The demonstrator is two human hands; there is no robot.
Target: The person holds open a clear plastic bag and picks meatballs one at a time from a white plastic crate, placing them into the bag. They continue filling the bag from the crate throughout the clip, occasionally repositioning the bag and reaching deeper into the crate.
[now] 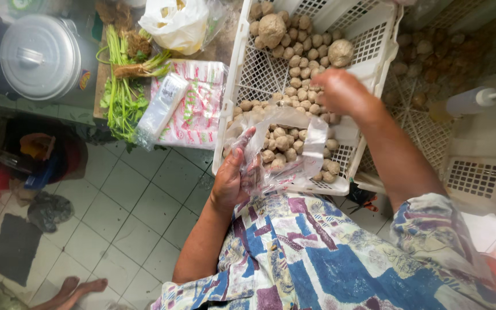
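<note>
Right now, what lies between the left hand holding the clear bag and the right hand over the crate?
In the head view, between the left hand and the right hand lie the clear plastic bag, open, and small meatballs in the white crate.

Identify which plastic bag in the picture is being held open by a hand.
The clear bag over the white crate, gripped by the left hand. The white bag and the flat packets lie untouched.
</note>
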